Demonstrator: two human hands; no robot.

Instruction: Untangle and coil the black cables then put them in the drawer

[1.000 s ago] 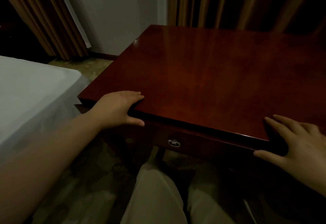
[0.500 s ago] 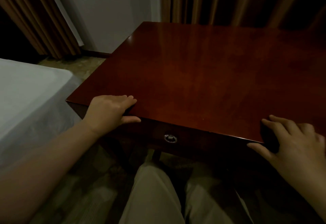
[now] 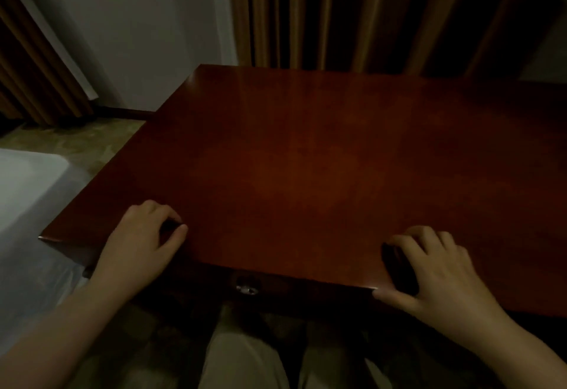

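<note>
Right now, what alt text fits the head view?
Both hands rest on the near edge of a dark red wooden desk, left hand and right hand with fingers curled. A metal drawer pull shows below the edge between them.

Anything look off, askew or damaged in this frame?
Nothing looks damaged or spilled. The odd part: no black cables show anywhere, though the task is about them. Both hands, left hand and right hand, rest on the near edge of the wooden table, and the drawer under it looks closed.

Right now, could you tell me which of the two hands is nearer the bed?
The left hand, resting on the table corner beside the white bed; the right hand is far across.
</note>
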